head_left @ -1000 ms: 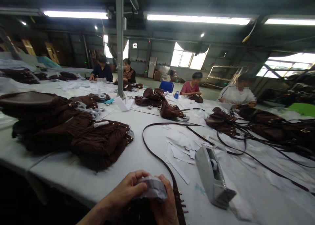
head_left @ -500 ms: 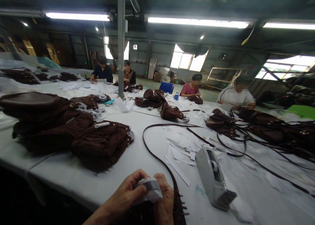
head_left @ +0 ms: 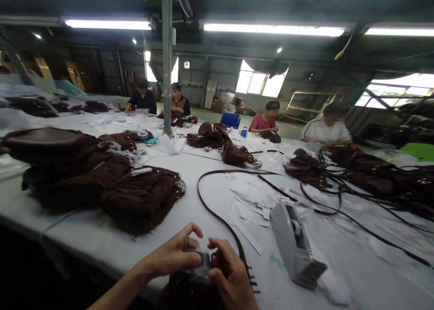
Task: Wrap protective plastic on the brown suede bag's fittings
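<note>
A dark brown fringed bag (head_left: 190, 294) lies at the table's front edge, right in front of me. At its top is a small piece in whitish-grey wrapping (head_left: 202, 270), part of it hidden by my fingers. My left hand (head_left: 178, 255) pinches this wrapped piece, thumb pressed on its face and index finger raised. On the other side, my right hand (head_left: 232, 274) has its fingers curled but apart, with the tips close to the wrapping. A long brown strap (head_left: 217, 212) curves over the table beyond my hands and comes down beside the bag.
A grey tape dispenser (head_left: 294, 251) stands to the right, near white paper scraps (head_left: 249, 210). Stacked brown bags (head_left: 139, 197) fill the left side. More bags and straps (head_left: 383, 174) lie at the right. Several people sit across the white table (head_left: 162, 215), near a metal post (head_left: 167, 61).
My right hand has come off the wrapped piece and its fingers have spread. My left index finger has lifted, while the thumb stays on the wrapping. More of the bag shows.
</note>
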The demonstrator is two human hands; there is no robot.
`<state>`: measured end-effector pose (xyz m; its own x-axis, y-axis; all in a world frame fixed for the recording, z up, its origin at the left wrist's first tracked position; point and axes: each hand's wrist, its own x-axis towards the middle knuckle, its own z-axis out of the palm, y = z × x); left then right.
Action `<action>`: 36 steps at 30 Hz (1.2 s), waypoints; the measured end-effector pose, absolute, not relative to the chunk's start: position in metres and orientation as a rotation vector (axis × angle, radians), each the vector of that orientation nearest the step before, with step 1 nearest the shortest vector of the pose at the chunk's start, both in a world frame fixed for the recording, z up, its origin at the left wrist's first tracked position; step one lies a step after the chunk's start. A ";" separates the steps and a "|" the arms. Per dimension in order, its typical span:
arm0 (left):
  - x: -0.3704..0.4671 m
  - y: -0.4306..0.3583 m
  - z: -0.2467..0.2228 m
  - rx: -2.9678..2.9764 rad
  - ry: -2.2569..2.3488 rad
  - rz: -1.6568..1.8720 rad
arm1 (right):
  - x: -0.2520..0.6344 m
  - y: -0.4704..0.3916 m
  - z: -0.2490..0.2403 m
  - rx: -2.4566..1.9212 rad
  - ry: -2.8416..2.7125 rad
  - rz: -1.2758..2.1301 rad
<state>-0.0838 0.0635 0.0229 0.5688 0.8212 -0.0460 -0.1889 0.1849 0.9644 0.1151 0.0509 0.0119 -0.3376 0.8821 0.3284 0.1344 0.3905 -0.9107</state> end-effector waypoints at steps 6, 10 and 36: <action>-0.079 0.074 0.029 1.196 0.583 0.588 | 0.119 0.050 0.044 -0.952 -2.210 1.073; -0.080 0.077 0.029 1.212 0.659 0.599 | 0.115 0.049 0.043 -1.057 -2.226 0.998; -0.089 0.076 0.003 1.215 0.635 0.695 | 0.115 0.071 0.033 -0.957 -1.847 1.097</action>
